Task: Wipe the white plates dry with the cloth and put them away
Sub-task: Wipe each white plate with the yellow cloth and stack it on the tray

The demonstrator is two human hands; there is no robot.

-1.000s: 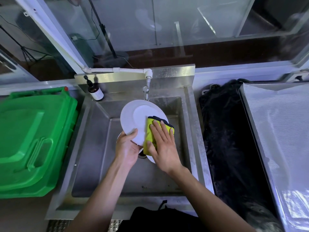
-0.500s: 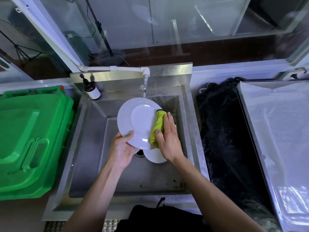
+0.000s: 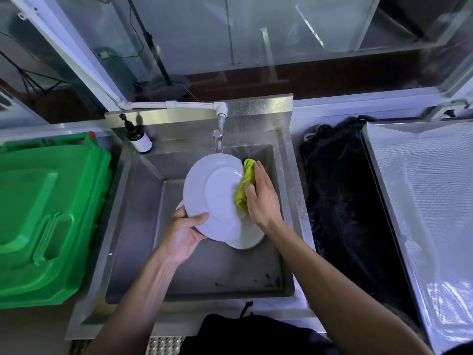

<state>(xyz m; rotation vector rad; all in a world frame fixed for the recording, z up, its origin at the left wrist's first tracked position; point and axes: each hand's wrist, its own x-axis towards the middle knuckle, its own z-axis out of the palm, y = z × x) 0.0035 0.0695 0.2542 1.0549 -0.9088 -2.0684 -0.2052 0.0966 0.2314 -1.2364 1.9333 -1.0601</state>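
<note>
Over the steel sink [image 3: 143, 226] I hold a white plate [image 3: 215, 196] tilted up. My left hand [image 3: 184, 234] grips its lower left rim, thumb on the face. My right hand [image 3: 261, 198] holds a yellow-green cloth [image 3: 245, 185] against the plate's right edge, fingers curled round the cloth. Under the held plate another white plate [image 3: 245, 239] lies in the sink basin, mostly hidden.
A tap [image 3: 218, 134] hangs over the back of the sink, with a brown pump bottle [image 3: 138, 139] on the ledge left of it. A green bin lid [image 3: 48, 216] lies to the left. A black cloth-covered area [image 3: 340, 213] and a wrapped tray [image 3: 425, 213] lie on the right.
My right hand has slid the cloth from the plate's face to its right rim. The plate has tilted up and turned a little in my left hand.
</note>
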